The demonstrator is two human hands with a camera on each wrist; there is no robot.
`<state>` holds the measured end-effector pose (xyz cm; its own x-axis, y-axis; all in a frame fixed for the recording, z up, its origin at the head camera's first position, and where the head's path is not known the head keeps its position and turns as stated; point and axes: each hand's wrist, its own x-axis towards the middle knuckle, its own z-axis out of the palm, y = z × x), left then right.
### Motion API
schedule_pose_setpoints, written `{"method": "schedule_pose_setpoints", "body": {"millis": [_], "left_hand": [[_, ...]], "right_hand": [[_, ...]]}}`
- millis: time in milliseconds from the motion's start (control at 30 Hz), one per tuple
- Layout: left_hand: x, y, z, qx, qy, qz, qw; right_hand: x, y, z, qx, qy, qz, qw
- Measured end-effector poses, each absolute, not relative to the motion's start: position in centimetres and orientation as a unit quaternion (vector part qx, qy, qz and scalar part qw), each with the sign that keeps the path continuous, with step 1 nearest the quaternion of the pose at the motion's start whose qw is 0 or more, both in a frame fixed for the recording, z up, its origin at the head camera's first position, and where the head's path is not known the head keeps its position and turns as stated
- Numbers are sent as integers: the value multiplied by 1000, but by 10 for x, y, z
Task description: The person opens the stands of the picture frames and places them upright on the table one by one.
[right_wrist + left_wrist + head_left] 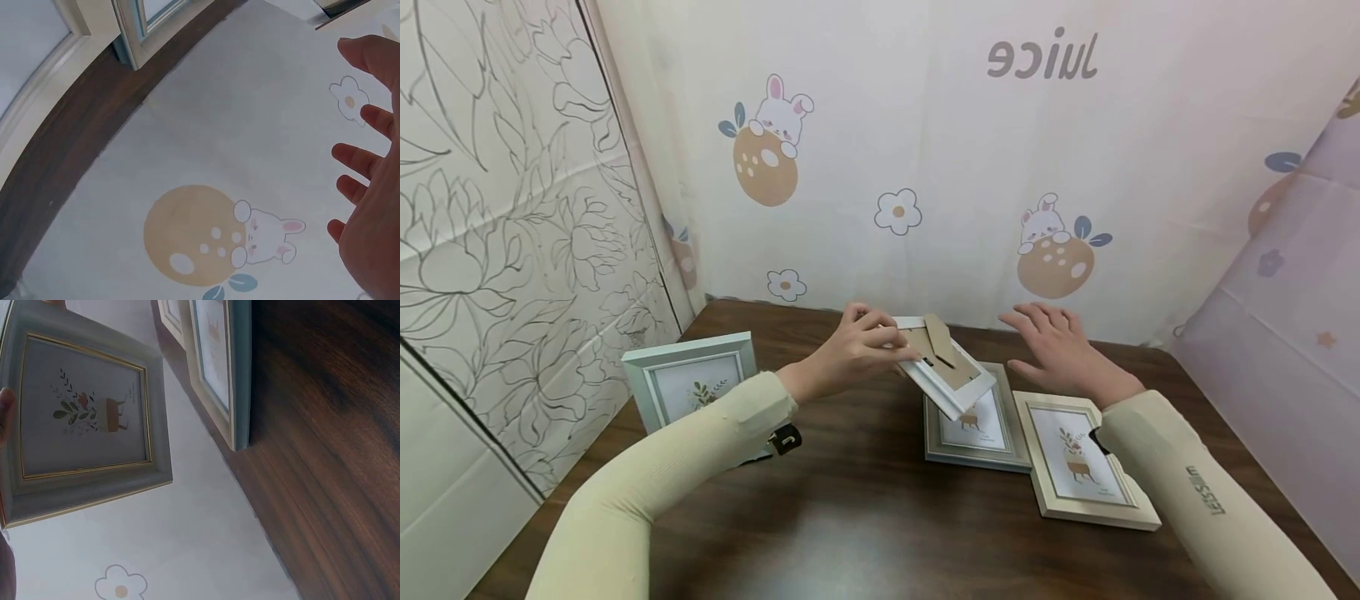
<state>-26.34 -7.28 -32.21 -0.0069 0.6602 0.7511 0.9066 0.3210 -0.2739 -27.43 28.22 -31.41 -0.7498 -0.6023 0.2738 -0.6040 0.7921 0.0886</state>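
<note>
In the head view my left hand [868, 343] grips a white picture frame [976, 392] by its left edge, tilted in the air with its brown backing and stand leg towards me. Its front, a plant print inside a gold inner line, shows in the left wrist view as the held picture frame [159, 425]. Beneath it a grey-blue picture frame [934, 442] lies face up on the table, partly covered. My right hand [1063, 346] is held in the air with fingers spread, touching nothing, above a cream picture frame [1045, 483] that lies face up.
A pale green picture frame [643, 383] stands upright at the left, partly hidden by my left sleeve. The dark wooden table [842, 517] ends at a printed curtain [850, 150] behind, with a patterned panel [512, 250] on the left.
</note>
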Motion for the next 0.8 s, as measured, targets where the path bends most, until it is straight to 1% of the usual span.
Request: {"method": "schedule_pose_setpoints", "body": {"millis": [200, 433, 667, 800], "left_hand": [[-262, -72, -324, -567, -696, -145, 416], [-261, -71, -324, -570, -687, -135, 429], [-263, -70, -324, -579, -669, -136, 446], [-261, -69, -325, -579, -670, -133, 445]], "right_hand": [[-292, 266, -312, 347, -927, -9, 140], [-305, 243, -316, 367, -920, -13, 133], [-310, 223, -322, 395, -903, -40, 161], [-311, 215, -322, 409, -894, -51, 174]]}}
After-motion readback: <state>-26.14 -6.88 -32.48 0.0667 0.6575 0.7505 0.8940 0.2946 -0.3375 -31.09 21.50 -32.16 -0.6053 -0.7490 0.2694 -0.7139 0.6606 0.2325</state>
